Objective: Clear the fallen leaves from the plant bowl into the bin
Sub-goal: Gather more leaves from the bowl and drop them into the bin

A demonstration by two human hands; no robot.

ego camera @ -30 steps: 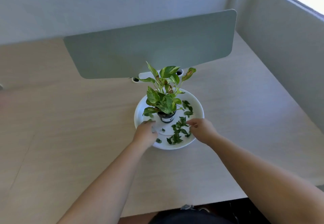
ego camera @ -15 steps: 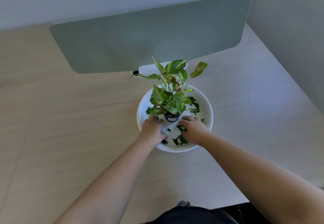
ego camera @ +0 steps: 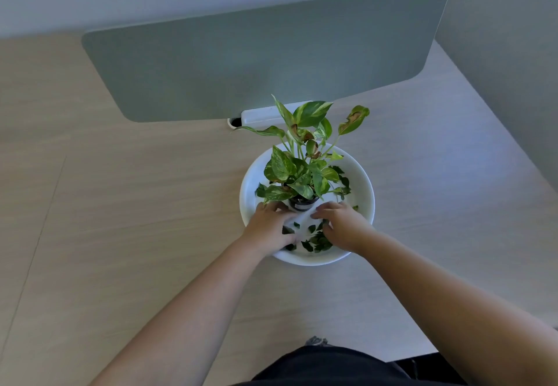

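Note:
A white plant bowl (ego camera: pixel 363 187) sits on the desk with a small dark pot (ego camera: pixel 302 202) of green and yellow leaves (ego camera: pixel 297 171) in its middle. Dark fallen leaves (ego camera: pixel 317 242) lie in the near part of the bowl, with more (ego camera: pixel 342 184) at the right. My left hand (ego camera: pixel 267 227) is inside the bowl, fingers curled against the pot's left side. My right hand (ego camera: pixel 342 225) lies palm down over the leaves, fingers spread toward the pot's right side. What is under either palm is hidden. No bin is in view.
A grey-green divider panel (ego camera: pixel 262 50) stands across the wooden desk (ego camera: pixel 136 219) behind the bowl, with a white bracket (ego camera: pixel 262 113) at its foot. A wall rises at the right. The desk's near edge runs just in front of my body.
Both hands moved from the bowl's near rim in toward the pot and now flank it. The right hand now covers part of the leaf pile. My head has tipped downward.

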